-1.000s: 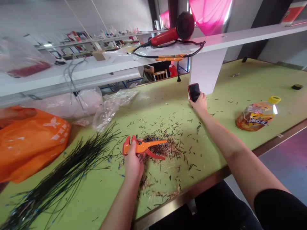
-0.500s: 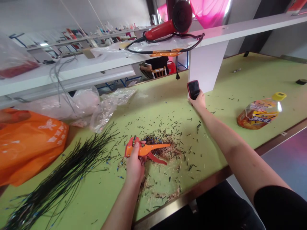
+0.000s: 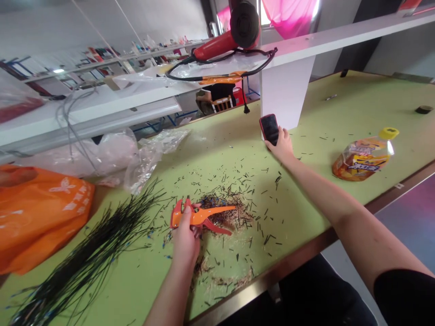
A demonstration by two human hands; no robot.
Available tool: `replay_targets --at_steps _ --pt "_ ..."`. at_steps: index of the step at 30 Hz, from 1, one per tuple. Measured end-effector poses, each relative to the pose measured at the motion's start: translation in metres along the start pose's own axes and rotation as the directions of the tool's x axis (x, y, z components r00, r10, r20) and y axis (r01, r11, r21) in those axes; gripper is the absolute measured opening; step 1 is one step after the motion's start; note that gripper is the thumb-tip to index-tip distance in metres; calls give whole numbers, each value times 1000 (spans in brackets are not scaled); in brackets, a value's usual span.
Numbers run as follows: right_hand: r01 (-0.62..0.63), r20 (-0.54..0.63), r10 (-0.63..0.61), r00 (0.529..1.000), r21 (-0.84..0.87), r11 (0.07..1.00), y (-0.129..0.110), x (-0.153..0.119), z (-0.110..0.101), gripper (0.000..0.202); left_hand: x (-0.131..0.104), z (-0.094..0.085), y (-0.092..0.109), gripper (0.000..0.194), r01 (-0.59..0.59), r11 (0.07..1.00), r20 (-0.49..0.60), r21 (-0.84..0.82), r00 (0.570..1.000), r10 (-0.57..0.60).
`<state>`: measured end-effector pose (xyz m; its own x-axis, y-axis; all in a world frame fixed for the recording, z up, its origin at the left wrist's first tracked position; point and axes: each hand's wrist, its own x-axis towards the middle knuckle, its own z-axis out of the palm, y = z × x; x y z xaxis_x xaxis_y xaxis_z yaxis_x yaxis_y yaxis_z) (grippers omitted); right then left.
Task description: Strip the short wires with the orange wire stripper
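Note:
My left hand (image 3: 186, 235) is closed round the head end of an orange and red wire stripper (image 3: 204, 216), whose handles point right. Just behind the tool lies a pile of dark clippings (image 3: 220, 203). Farther off, my right hand (image 3: 282, 146) is at a dark phone with a red edge (image 3: 269, 129), its thumb and fingers at the phone's lower right side. The phone stands tilted against a white upright panel (image 3: 285, 90). Left of the wire stripper, a long bundle of black wires (image 3: 98, 244) lies across the green table (image 3: 306, 203).
An orange bag (image 3: 44, 213) and clear plastic (image 3: 149, 154) are at the left. A yellow-capped bottle (image 3: 363, 158) lies at the right. A red heat gun (image 3: 220, 45) rests on the white shelf (image 3: 319, 40). A person (image 3: 217, 93) is partly visible beyond.
The view has shifted slightly, moving most things left. My right hand's fingers have slid off the phone's front toward its right edge, uncovering more screen. My left hand still holds the wire stripper.

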<state>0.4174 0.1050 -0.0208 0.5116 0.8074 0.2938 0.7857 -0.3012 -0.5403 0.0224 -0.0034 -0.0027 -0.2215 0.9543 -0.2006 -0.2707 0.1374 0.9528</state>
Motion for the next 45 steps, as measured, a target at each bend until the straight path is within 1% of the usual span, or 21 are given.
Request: replay_targets --at_steps 1,3,5,6,8,10,12,14,16,19,22,24,30,36,39,42,45 --pt "24 8 -24 1000 -45 999 1 -3 1 97 0 0 0 52 5 1000 -4 -3 1000 -5" --pt "69 72 -59 996 -140 988 2 -10 4 91 0 0 0 55 13 1000 -10 -12 1000 -13" --pt "107 137 -79 987 -213 971 3 -13 8 90 -1 1 0 57 15 1000 -15 -21 1000 -15" --pt "121 149 -87 985 -234 965 2 -11 9 90 -2 1 0 57 19 1000 -15 -22 1000 -20" --pt "145 129 -116 985 -250 957 -2 -1 10 90 -3 2 0 57 29 999 -21 -21 999 -29" --pt "165 85 -149 985 -244 956 -10 17 7 88 -4 3 1 57 38 999 -35 -19 999 -39" --pt "180 48 -174 984 -236 955 -17 33 0 87 -4 4 1 58 27 999 -50 -18 998 -28" --pt "195 17 -197 980 -227 954 -21 40 -8 84 -3 4 2 59 5 1000 -51 -15 999 -5" --pt "217 6 -221 975 -224 950 -20 35 -14 81 -1 2 2 59 -11 1000 -44 -16 999 11" --pt "255 55 -250 967 -260 931 -10 9 -16 78 0 -1 2 59 15 1000 -14 -17 1000 -15" --pt "245 125 -216 968 -311 918 4 -16 -12 78 -1 -4 2 61 35 999 3 8 999 -35" --pt "222 149 -182 972 -323 920 10 -25 -10 79 -2 -4 1 60 23 1000 0 15 1000 -23" --pt "233 184 -185 965 -285 930 9 -22 -9 77 -1 -3 1 55 36 999 9 6 999 -36" --pt "260 234 -199 951 -266 928 6 -19 -1 80 -3 -4 3 56 33 999 0 26 999 -33" --pt "230 180 -188 966 -252 940 10 -18 -1 82 -5 -3 5 57 27 999 18 45 999 -28" --pt "142 115 -117 986 -242 960 18 -14 -4 82 -5 0 7 60 24 998 23 56 999 -25" --pt "86 121 -59 991 -235 968 27 -7 -4 82 -5 0 8 60 33 997 22 68 999 -34"
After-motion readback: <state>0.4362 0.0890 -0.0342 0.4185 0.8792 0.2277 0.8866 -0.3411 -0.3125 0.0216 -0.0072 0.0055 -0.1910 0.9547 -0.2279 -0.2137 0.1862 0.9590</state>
